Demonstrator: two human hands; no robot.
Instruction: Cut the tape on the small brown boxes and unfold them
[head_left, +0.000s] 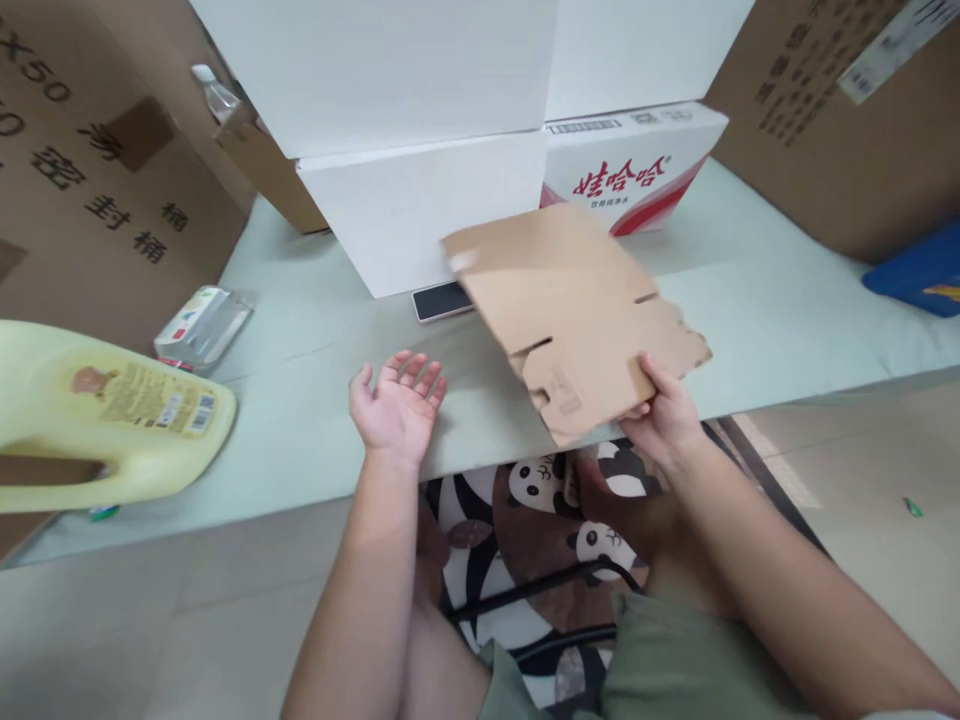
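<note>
A flat brown cardboard box blank [570, 310] with slots and notched flaps is tilted above the table. My right hand [664, 415] grips its near right edge, thumb on top and fingers underneath. My left hand [401, 410] is palm up over the table's front part, its fingers spread and nothing in it. It is apart from the cardboard, to the left. Behind the cardboard lies a phone [439, 301] with a dark screen, its right end covered by the cardboard.
White boxes [427, 210] and a red-and-white carton [630, 170] stand at the back. A yellow jug [150, 420] and a clear plastic pack [204, 328] are at left. Large brown cartons [847, 130] flank both sides; a blue object [919, 270] lies at right.
</note>
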